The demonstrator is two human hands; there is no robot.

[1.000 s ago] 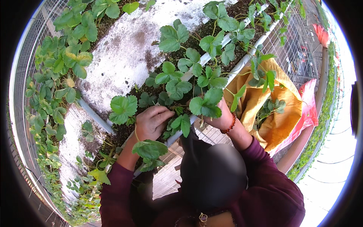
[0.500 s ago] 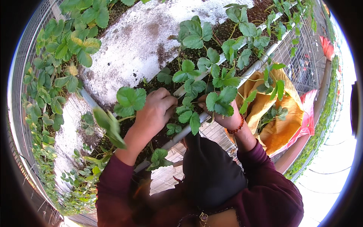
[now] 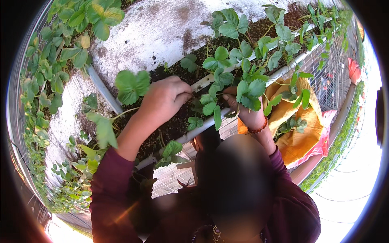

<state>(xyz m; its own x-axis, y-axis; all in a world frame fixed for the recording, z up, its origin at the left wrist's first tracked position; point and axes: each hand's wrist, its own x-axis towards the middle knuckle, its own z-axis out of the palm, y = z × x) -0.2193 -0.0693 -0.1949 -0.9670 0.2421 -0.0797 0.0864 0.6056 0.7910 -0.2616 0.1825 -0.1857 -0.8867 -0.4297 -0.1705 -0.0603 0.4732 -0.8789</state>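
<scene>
Strawberry plants (image 3: pixel 221 60) with toothed green leaves grow from a strip of dark soil (image 3: pixel 162 121) edged by pale pipes. My left hand (image 3: pixel 164 97) is over this soil, its fingers bent together and pointing down; what they hold, if anything, is hidden. Just to the right, beyond a small cluster of leaves (image 3: pixel 208 108), my right hand (image 3: pixel 251 117) pinches at a thin strawberry stem beside the front pipe (image 3: pixel 204 127). Strawberry leaves (image 3: pixel 252 92) cover part of its fingers. A beaded bracelet (image 3: pixel 259 126) circles the right wrist.
An open orange-yellow sack (image 3: pixel 298 141) holding some green leaves stands right of my right forearm, with pink-red material beside it. White sheeting (image 3: pixel 142 48) lies behind the soil strip. More plants (image 3: pixel 48 81) line the left, and wire mesh (image 3: pixel 324 67) shows at the right.
The whole view has shifted, so the plants appear farther right and higher. My left hand has drawn slightly left relative to the plants. The right hand stays by the same leaves.
</scene>
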